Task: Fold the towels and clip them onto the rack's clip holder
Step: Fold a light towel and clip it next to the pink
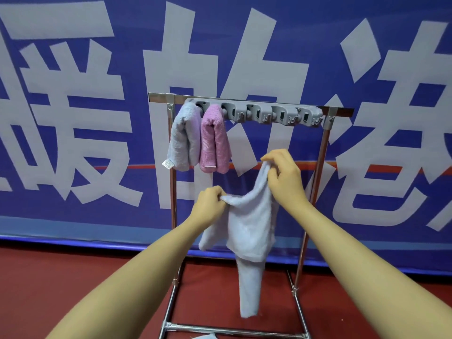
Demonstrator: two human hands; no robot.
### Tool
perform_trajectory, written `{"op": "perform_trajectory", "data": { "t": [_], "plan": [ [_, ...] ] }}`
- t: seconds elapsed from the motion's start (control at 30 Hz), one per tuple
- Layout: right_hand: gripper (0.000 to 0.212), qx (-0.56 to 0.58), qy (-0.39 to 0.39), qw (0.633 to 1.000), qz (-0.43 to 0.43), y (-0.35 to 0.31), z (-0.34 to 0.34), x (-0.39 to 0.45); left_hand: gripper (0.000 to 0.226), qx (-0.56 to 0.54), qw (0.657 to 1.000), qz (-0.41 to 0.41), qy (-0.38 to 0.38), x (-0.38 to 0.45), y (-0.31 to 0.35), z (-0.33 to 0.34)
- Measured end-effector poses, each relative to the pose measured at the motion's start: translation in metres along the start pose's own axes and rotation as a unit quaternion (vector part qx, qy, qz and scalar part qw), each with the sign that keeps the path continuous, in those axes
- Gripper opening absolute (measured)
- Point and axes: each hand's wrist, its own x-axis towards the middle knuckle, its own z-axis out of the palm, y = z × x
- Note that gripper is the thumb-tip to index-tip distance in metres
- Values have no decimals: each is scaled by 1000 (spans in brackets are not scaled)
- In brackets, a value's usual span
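Observation:
A pale blue towel (247,228) hangs loose in front of the metal rack (322,152), one end trailing down toward the floor. My left hand (209,204) pinches its upper left edge. My right hand (285,174) grips its upper right corner, held higher than the left. On the grey clip holder (276,113) along the rack's top bar, a folded grey-lavender towel (183,138) sits in the leftmost clip and a folded pink towel (214,140) in the clip beside it. The clips further right hold nothing.
A blue banner (73,118) with large white characters stands close behind the rack. The floor (73,277) is red. The rack's lower crossbar (232,330) lies near the bottom edge, with a scrap of pale cloth (205,336) showing below it.

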Motion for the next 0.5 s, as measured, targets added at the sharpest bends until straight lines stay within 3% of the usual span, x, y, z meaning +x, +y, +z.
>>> {"op": "perform_trajectory", "data": {
  "t": [0.13,0.3,0.37,0.5],
  "plan": [
    [21,37,-60,993,99,3,4,-15,15,13,997,76,16,9,24,-26],
    [22,39,-242,959,140,-2,24,-21,10,32,990,138,25,14,48,-47],
    [15,46,-241,959,142,-8,33,-20,8,12,989,146,12,12,51,-52],
    [12,100,-154,971,154,-16,42,-13,16,-63,989,124,-47,5,39,-61]
  ]
}}
